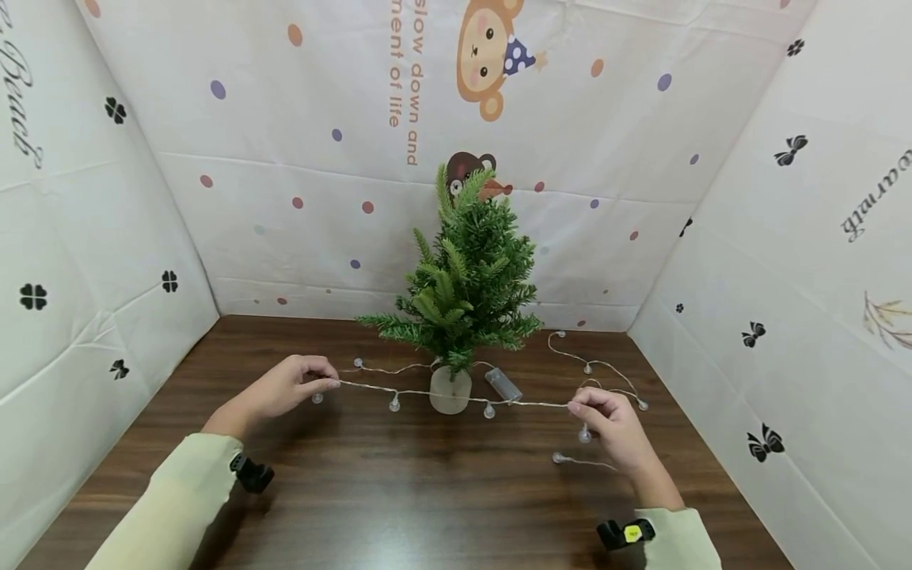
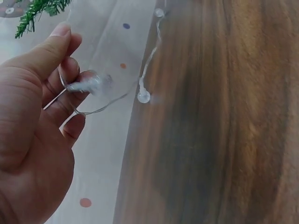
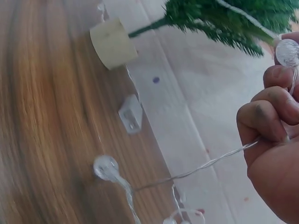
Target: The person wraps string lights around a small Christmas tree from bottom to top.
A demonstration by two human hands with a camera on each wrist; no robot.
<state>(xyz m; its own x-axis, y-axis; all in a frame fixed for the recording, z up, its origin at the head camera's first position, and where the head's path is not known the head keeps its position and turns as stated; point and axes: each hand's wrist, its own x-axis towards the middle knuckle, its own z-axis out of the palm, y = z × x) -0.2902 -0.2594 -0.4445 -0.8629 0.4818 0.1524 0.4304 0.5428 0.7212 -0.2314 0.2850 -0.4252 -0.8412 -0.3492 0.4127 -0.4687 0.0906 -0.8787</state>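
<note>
A string of lights (image 1: 427,393) with clear round bulbs stretches between both hands, in front of a small artificial Christmas tree (image 1: 470,269). My left hand (image 1: 295,385) pinches the wire between thumb and fingertips; a bulb (image 2: 91,84) dangles by its fingers in the left wrist view. On the other side my right hand (image 1: 616,427) pinches the same wire, with a bulb (image 3: 287,52) right at its fingertips. The wire's loose end trails below that hand. The tree stands upright on a pale round base (image 1: 450,380), and the taut wire crosses before it.
A clear battery box (image 1: 503,385) lies on the brown wooden table (image 1: 399,507), right of the tree base. More of the light string curls along the table's back right, with a bulb (image 1: 644,404) there. Printed white cloth (image 1: 299,237) encloses the back and sides.
</note>
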